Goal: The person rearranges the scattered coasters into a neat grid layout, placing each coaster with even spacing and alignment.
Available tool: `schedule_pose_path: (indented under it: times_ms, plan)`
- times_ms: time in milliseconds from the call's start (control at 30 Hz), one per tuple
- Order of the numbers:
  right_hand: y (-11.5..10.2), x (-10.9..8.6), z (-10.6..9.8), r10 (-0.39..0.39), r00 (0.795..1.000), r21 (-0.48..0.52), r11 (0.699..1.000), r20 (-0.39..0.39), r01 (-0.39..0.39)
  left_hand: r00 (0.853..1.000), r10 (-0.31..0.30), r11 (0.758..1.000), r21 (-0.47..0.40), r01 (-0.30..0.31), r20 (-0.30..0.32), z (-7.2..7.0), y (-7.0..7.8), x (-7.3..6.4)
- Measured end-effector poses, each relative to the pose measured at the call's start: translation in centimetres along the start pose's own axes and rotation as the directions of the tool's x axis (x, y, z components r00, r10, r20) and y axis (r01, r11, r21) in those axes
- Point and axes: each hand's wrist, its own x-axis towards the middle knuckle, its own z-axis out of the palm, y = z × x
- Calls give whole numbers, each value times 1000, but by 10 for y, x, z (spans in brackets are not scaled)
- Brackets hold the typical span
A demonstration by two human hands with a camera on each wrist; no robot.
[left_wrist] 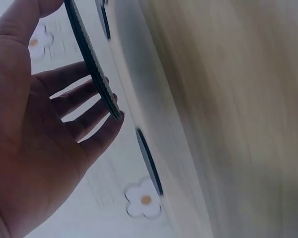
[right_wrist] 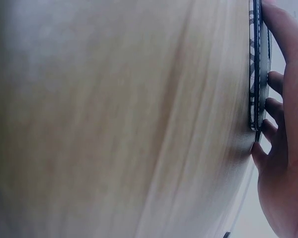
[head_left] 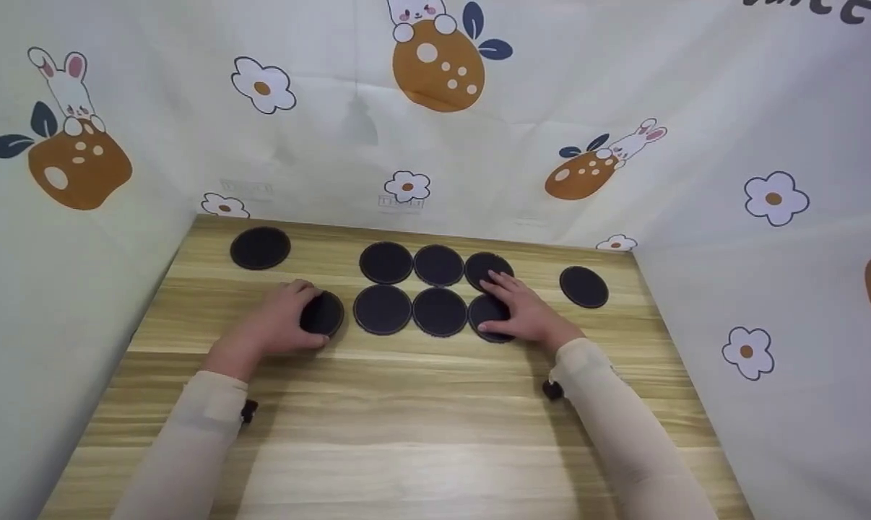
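Observation:
My left hand (head_left: 280,318) grips a round black coaster (head_left: 325,315) by its edges, thumb on one side and fingers on the other. In the left wrist view this coaster (left_wrist: 93,64) is tilted and held off the table. Two touching rows of three black coasters lie in the middle. My right hand (head_left: 526,310) rests over the right end, its thumb on the front-row coaster (head_left: 484,312) and its fingertips reaching the back-row coaster (head_left: 482,263). The right wrist view shows the coaster (right_wrist: 256,69) flat on the wood under the spread fingers.
Single black coasters lie at the back left (head_left: 260,248) and far right (head_left: 583,287) of the wooden table (head_left: 406,433). Cloth walls (head_left: 320,144) printed with rabbits, fruit and flowers stand behind and at both sides.

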Motion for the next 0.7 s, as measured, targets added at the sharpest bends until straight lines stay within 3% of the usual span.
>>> schedule_pose_path:
  times_ms: [467,700]
  plan:
    - [-6,-2,-3,-4,1000,-5,1000,-1,4,988,122,991,41,-127,99,29,45,6]
    - [-5,-2,-2,4,1000,-9,1000,-3,-4,976,186,978,73,-195,113,35,64,11]
